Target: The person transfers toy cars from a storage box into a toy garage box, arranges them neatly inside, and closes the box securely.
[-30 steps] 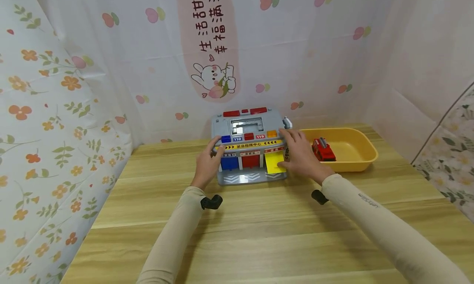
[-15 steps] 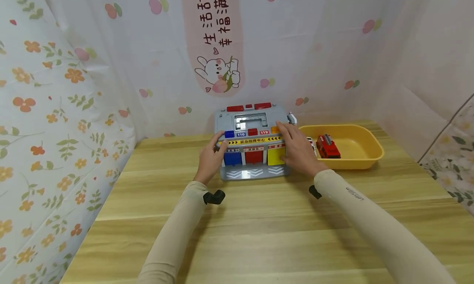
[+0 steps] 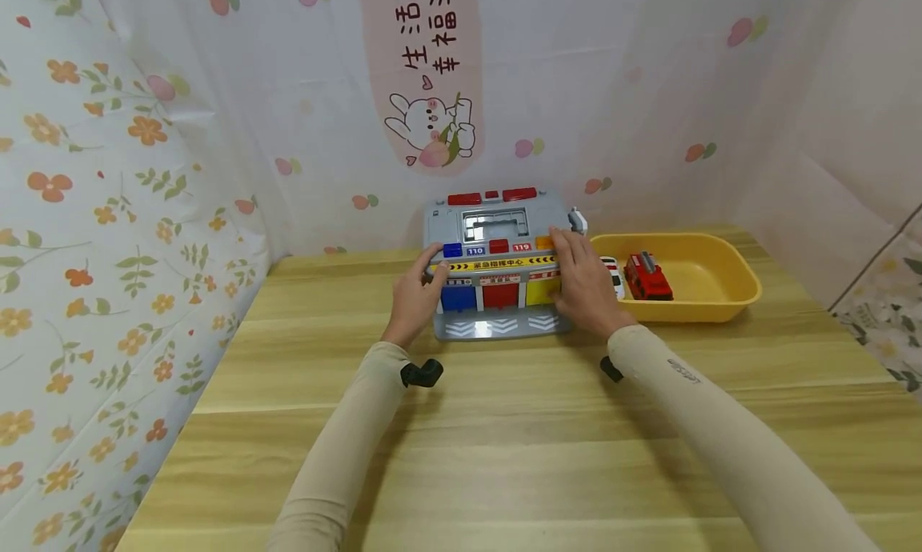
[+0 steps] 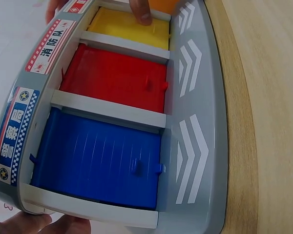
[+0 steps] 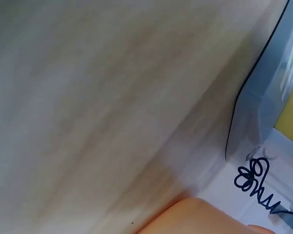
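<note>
A grey toy garage stands at the back of the table in the head view. Its blue door, red door and yellow door all lie down in their frames. My left hand grips the garage's left end, thumb at the front edge and fingers by the roof. At the other end my right hand holds the roof edge beside the orange button. Its thumb touches the yellow door in the left wrist view. The right wrist view shows mostly table and the garage's corner.
A yellow bin sits just right of the garage. Inside it are a red toy fire truck and a white toy car, partly hidden. A black coiled cord shows on the garage's side. A patterned curtain hangs behind.
The yellow door stuck out at an angle a second ago and has swung inward under my right hand, flush with its frame. My left hand keeps its hold. The head view has shifted slightly.
</note>
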### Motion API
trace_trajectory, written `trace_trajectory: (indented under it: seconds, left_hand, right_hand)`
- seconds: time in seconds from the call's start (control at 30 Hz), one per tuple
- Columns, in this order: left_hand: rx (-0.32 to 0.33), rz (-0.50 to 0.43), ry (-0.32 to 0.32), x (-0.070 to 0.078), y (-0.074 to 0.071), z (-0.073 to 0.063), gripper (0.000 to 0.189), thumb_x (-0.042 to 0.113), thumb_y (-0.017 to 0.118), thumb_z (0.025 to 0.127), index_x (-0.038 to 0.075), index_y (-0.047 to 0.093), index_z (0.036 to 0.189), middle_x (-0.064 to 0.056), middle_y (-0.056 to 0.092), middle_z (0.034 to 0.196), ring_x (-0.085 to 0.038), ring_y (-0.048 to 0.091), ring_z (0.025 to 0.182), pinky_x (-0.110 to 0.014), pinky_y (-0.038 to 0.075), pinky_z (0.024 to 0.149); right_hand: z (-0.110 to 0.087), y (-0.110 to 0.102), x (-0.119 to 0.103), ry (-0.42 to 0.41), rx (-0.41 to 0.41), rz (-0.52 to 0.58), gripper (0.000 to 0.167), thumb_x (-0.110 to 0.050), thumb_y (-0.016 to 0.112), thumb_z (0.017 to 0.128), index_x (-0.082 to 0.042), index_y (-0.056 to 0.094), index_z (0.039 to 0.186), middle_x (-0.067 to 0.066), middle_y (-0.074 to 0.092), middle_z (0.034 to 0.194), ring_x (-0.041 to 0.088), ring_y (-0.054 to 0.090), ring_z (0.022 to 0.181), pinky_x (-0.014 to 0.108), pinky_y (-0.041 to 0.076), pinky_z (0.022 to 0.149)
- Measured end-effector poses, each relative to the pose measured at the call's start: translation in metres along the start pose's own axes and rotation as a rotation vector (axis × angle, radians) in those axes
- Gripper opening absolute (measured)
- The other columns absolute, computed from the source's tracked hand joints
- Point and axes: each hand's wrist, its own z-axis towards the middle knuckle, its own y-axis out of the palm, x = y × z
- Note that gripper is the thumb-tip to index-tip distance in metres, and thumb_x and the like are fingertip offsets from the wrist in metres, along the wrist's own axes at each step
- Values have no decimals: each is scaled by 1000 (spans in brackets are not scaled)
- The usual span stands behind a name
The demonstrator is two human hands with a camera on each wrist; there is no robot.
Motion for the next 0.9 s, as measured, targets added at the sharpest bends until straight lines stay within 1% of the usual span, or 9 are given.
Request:
trace_trajectory:
  seconds: [0.13, 0.23, 0.37, 0.53, 0.6, 0.67, 0.73, 0.8, 0.9]
  left_hand:
    - [-4, -1, -18, 3, -1, 0, 46, 51, 47, 102, 38, 48, 146, -7, 56, 92, -26, 56, 97, -39, 53, 82]
    - [-9, 6, -23, 4, -2, 0, 46, 51, 47, 102, 38, 48, 146, -8, 60, 99, -27, 58, 102, -43, 55, 89]
    - [-6, 7, -8, 3, -2, 0, 45, 49, 47, 102, 36, 50, 145, -8, 55, 90, -26, 57, 96, -38, 52, 80]
    - [-8, -6, -18, 1, -3, -3, 45, 49, 48, 102, 36, 50, 145, -7, 55, 90, -25, 55, 93, -34, 49, 75]
    - [-3, -8, -21, 0, -3, -3, 45, 49, 48, 102, 36, 50, 145, -8, 56, 90, -25, 55, 90, -33, 48, 73]
    - [3, -5, -20, 0, -3, -3, 45, 49, 48, 102, 36, 50, 145, -6, 53, 86, -23, 53, 85, -31, 45, 68]
    - [8, 3, -16, 1, -2, -3, 45, 49, 49, 102, 36, 50, 145, -5, 52, 84, -22, 52, 82, -29, 43, 66]
    - [6, 10, -12, 1, -2, -2, 45, 49, 49, 101, 36, 51, 144, -4, 51, 82, -21, 51, 81, -28, 42, 65]
    - [-6, 8, -7, 3, -4, 1, 45, 49, 50, 101, 35, 52, 144, -6, 52, 82, -22, 52, 79, -30, 42, 64]
  right_hand:
    - [3, 0, -1, 22, 2, -14, 101, -4, 84, 75, -5, 22, 155, 20, 39, 150, 36, 42, 133, 52, 45, 111]
    - [3, 0, -3, 48, -14, -18, 100, -4, 83, 76, -6, 21, 155, 20, 38, 151, 35, 42, 133, 52, 49, 106]
    - [2, -2, -5, 58, -25, -28, 102, -5, 83, 76, -8, 20, 156, 20, 39, 150, 36, 43, 131, 52, 52, 102]
    - [1, -6, -7, 29, -40, -41, 104, -7, 85, 74, -7, 22, 157, 20, 41, 147, 36, 46, 128, 52, 53, 100]
    - [2, -11, -8, 26, -78, -33, 106, -10, 87, 73, -7, 23, 157, 20, 42, 146, 37, 47, 127, 53, 52, 101]
    - [5, -20, -9, 30, -136, -18, 107, -15, 89, 73, -7, 23, 158, 20, 42, 146, 37, 49, 125, 54, 51, 101]
    - [10, -30, -9, 32, -199, -1, 107, -21, 89, 74, -8, 24, 158, 21, 42, 145, 37, 49, 123, 54, 51, 102]
    - [15, -39, -10, 26, -247, 4, 102, -27, 88, 77, -9, 27, 157, 21, 44, 144, 37, 48, 123, 54, 49, 102]
    - [24, -50, -14, 2, -303, -14, 93, -32, 84, 81, -11, 32, 156, 21, 47, 142, 38, 44, 129, 58, 42, 108]
